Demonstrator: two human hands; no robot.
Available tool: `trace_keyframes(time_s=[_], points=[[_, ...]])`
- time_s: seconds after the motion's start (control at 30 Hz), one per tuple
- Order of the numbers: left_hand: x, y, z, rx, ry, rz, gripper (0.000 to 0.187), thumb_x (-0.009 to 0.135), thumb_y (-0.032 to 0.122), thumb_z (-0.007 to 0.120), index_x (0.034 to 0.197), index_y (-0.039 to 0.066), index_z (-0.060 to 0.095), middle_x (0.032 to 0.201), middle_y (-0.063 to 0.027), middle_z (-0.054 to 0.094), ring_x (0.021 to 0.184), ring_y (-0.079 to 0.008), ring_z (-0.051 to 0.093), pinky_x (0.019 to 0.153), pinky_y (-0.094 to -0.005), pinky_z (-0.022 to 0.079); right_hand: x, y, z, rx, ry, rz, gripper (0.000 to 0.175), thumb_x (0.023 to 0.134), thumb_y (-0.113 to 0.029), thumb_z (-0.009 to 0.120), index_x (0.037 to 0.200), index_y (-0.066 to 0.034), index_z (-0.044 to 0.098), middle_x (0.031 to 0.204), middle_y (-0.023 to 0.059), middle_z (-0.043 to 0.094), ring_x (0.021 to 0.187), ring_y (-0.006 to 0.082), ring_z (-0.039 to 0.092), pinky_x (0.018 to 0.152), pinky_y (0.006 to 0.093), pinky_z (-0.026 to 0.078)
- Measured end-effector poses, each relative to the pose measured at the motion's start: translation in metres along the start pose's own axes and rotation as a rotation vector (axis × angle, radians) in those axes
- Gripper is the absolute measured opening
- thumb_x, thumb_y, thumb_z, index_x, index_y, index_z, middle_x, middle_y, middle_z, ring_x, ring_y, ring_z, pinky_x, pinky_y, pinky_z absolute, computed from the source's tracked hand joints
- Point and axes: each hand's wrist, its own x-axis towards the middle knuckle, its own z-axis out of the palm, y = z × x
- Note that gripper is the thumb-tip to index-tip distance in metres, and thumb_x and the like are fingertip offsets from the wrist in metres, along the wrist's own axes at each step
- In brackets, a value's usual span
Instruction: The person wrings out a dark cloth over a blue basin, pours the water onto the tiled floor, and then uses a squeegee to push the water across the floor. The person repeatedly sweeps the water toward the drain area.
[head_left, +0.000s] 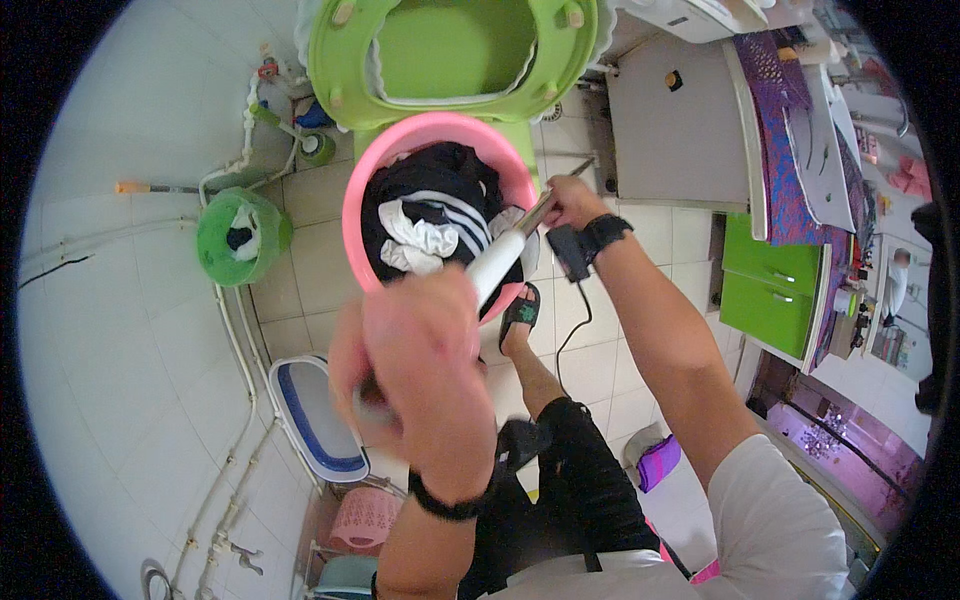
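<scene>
Both of my hands grip a long pole, a white sleeve with a metal section (499, 262), that slants across the pink plastic basin (358, 202). My right hand (574, 202) is closed around the metal section, beside the basin's right rim. Nearer the camera and blurred, my left hand (412, 330) is wrapped around the white part. What lies at the pole's near end is hidden behind this hand. Inside the basin are black clothes with white stripes (442, 176) and a crumpled white cloth (416, 240). The pole's thin far tip reaches over the floor tiles.
Beyond the basin stands a green toilet seat (337, 75) with its lid raised. At left are a green waste bin (240, 240), a toilet brush (315, 146), wall pipes and a folding basin (322, 420). A grey panel (679, 127) and green cabinet (772, 277) stand at right.
</scene>
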Motion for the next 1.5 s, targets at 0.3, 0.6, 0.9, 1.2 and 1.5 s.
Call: trace_keyframes(time_s=[0.3, 0.6, 0.9, 1.2, 1.5], points=[[-0.030, 0.030, 0.012, -0.022, -0.226, 0.124, 0.040, 0.100, 0.021, 0.048, 0.065, 0.003, 0.046, 0.063, -0.0078, 0.051, 0.057, -0.0228, 0.050, 0.060, -0.0372, 0.045, -0.048, -0.003, -0.037, 0.199, -0.105, -0.035, 0.020, 0.095, -0.020, 0.052, 0.086, -0.0028, 0.049, 0.064, 0.0038, 0.048, 0.053, 0.0182, 0.048, 0.049, 0.0325, 0.044], [-0.028, 0.003, 0.033, -0.019, 0.135, 0.007, 0.028, 0.101, 0.016, 0.045, 0.075, 0.008, 0.041, 0.064, -0.0060, 0.050, 0.054, -0.0189, 0.044, 0.059, -0.0354, 0.043, -0.014, -0.027, -0.021, -0.131, -0.128, -0.024, 0.022, 0.095, -0.022, 0.048, 0.081, -0.0056, 0.050, 0.063, 0.0051, 0.046, 0.043, 0.0179, 0.037, 0.039, 0.0326, 0.030], [-0.060, 0.011, 0.051, -0.023, 0.071, 0.103, 0.028, 0.100, 0.018, 0.046, 0.074, 0.010, 0.039, 0.061, -0.0035, 0.043, 0.053, -0.0164, 0.040, 0.062, -0.0375, 0.042, -0.060, -0.023, -0.055, -0.004, 0.032, -0.088, 0.020, 0.092, -0.019, 0.055, 0.082, -0.0025, 0.050, 0.064, 0.0062, 0.049, 0.050, 0.0194, 0.048, 0.043, 0.0348, 0.039], [-0.077, 0.019, 0.043, 0.407, 0.215, 0.062, 0.031, 0.101, 0.021, 0.047, 0.075, 0.010, 0.037, 0.061, -0.0015, 0.034, 0.051, -0.0121, 0.033, 0.056, -0.0345, 0.039, -0.040, -0.007, -0.038, -0.294, -0.137, 0.064, 0.021, 0.094, -0.019, 0.050, 0.081, -0.0033, 0.046, 0.065, 0.0080, 0.047, 0.045, 0.0174, 0.038, 0.038, 0.0314, 0.025], [-0.121, 0.014, 0.043, 0.062, -0.083, 0.021, 0.023, 0.092, 0.024, 0.056, 0.078, 0.010, 0.043, 0.065, -0.0028, 0.044, 0.055, -0.0138, 0.041, 0.063, -0.0368, 0.043, -0.073, -0.016, -0.074, -0.222, 0.042, -0.092, 0.028, 0.094, -0.024, 0.055, 0.078, -0.0008, 0.053, 0.061, 0.0069, 0.049, 0.047, 0.0190, 0.044, 0.040, 0.0349, 0.033]])
